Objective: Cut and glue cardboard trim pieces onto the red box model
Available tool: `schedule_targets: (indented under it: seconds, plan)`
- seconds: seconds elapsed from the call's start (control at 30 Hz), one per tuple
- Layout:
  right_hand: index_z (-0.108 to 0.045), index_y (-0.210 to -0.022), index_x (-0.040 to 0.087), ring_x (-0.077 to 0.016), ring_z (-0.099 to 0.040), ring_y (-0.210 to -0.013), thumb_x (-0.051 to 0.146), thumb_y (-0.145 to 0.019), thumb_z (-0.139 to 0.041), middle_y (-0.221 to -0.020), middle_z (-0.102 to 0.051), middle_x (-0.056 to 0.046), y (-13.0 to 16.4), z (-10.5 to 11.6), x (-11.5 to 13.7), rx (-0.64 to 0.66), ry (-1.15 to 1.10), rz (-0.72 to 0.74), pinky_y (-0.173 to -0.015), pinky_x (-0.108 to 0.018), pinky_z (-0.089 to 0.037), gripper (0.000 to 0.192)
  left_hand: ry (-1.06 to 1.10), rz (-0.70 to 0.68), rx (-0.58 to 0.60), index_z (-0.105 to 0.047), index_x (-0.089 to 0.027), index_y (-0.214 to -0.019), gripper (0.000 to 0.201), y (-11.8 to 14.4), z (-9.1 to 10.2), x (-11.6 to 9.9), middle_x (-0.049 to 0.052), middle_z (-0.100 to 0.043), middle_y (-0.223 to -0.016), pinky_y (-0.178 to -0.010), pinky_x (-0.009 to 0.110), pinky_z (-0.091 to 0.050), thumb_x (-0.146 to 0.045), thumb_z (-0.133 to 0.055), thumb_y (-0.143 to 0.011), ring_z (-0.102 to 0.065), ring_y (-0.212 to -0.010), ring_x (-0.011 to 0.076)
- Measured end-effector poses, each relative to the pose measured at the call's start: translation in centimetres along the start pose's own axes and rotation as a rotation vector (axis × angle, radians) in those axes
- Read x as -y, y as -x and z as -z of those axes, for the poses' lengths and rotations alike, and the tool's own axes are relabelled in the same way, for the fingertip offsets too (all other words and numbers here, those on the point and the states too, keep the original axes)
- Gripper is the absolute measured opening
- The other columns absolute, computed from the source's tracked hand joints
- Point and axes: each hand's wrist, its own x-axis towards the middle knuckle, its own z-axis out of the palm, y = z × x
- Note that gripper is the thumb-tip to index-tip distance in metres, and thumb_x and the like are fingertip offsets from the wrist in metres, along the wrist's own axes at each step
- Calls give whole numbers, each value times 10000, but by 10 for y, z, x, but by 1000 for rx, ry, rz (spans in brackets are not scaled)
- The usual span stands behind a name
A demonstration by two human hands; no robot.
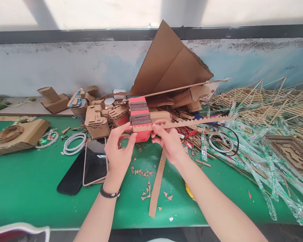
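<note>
- Left hand [118, 149] and right hand [168, 139] each pinch the red striped box [140, 116], held up above the green counter [27, 188].
- A zigzag card strip [192, 122] sticks out right.
- Two phones [94, 161] lie left; card bits [143, 174] lie below.

red striped box [140, 117] | upright, held above the table | zigzag cardboard strip [192, 122] (long) across its front

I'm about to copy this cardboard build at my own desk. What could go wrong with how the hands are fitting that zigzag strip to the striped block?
1. The zigzag strip juts far right past the right hand; unsupported, it might sag, bend or snag the bamboo sticks.
2. The striped block is pinched only by fingertips of the left hand, so it may twist.
3. The two phones lie right beside the work; a dropped piece could hit them.
</note>
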Motion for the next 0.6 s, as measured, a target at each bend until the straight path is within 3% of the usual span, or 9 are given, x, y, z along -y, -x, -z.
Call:
schedule_targets:
  seconds: [0.1,0.3,0.6]
  plan:
    - [-670,-931,234,-96,-617,-645,466,-708,-937,-732,-661,61,-1,-1,0,-9,6,9,-553,-189,-529,419,48,14,-10,-690,-280,-1364,408,0,-1,1,57,-759,-1168,-827,296,-663,-236,-769,-967,-745,-1065,182]
    - [-666,-908,233,-95,-606,-631,468,-708,-933,-702,-644,65,-1,-3,2,-20,12,19,-545,-188,-525,408,-30,-101,-12,-785,-272,-1178,229,-2,0,-1,49,-767,-1161,-838,315,-666,-181,-752,-970,-740,-1030,173]
    - [-658,-901,236,-98,-593,-623,482,-695,-930,-676,-633,69,-1,-7,3,-27,31,20,-550,-194,-523,420,-82,-84,-20,-785,-258,-1174,200,-3,1,-8,45,-773,-1102,-795,299,-663,-210,-742,-984,-747,-964,161]
